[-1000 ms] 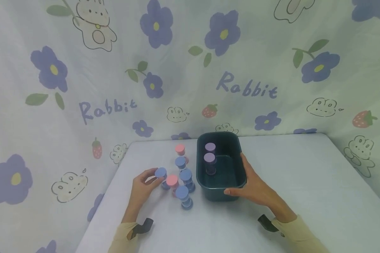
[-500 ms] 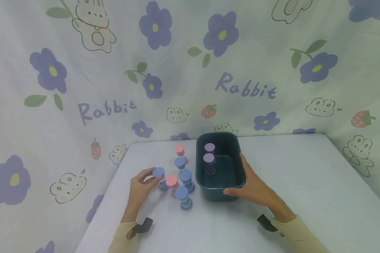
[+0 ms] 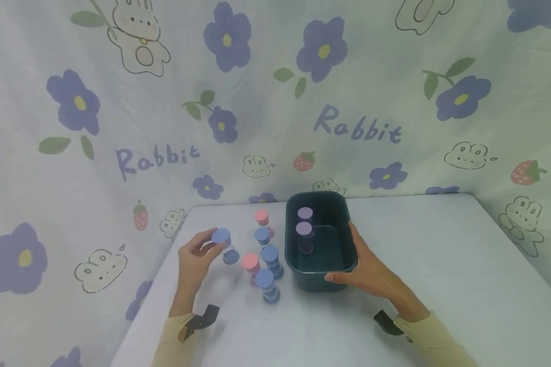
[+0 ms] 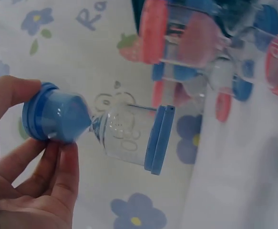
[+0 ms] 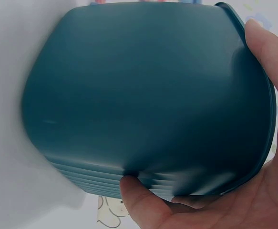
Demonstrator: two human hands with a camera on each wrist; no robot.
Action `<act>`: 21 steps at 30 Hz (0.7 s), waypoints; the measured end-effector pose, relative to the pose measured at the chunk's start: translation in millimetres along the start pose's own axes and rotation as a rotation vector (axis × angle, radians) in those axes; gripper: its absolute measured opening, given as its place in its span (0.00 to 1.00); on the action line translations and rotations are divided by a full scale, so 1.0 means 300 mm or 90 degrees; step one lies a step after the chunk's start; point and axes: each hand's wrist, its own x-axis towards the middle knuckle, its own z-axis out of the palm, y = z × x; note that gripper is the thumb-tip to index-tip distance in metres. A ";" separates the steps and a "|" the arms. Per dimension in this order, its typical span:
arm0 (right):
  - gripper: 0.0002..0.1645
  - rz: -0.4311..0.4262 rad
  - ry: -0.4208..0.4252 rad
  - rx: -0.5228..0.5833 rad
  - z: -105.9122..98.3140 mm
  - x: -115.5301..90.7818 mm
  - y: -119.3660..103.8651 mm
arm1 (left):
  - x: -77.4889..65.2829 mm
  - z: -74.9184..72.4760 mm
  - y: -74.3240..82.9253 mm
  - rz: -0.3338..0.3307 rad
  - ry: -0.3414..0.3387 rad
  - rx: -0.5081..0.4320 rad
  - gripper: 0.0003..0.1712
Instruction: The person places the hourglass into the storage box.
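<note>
My left hand (image 3: 194,260) pinches a blue-capped hourglass (image 3: 230,254) by its upper cap, lifted above the table. In the left wrist view, blue sand fills the end of this hourglass (image 4: 67,117) near the fingers, and the other bulb is clear. My right hand (image 3: 369,267) holds the near right corner of a dark teal bin (image 3: 319,281), thumb at the front rim and fingers along the right side. Two purple-capped hourglasses (image 3: 304,229) stand inside the bin at its left. Between left hand and bin stand several hourglasses, including a near blue one (image 3: 265,279) and a pink one (image 3: 251,263).
The white table (image 3: 441,255) extends to the right of the bin. Behind it hangs a cloth (image 3: 275,112) printed with flowers and rabbits. Another pink hourglass (image 3: 261,217) stands at the back, close to the bin's left wall.
My left hand has lifted the blue hourglass from beside the pink one and carried it up and to the left. The right hand and bin have stayed in place.
</note>
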 end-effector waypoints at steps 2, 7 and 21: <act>0.82 0.001 0.000 -0.001 0.000 0.000 -0.001 | 0.007 0.002 0.023 0.011 0.001 -0.005 0.23; 0.82 -0.004 -0.001 0.004 0.001 -0.002 -0.001 | 0.021 0.012 0.080 0.037 -0.001 -0.025 0.23; 0.82 -0.011 0.002 -0.001 0.001 -0.004 -0.003 | 0.066 0.087 0.215 0.120 -0.049 -0.104 0.23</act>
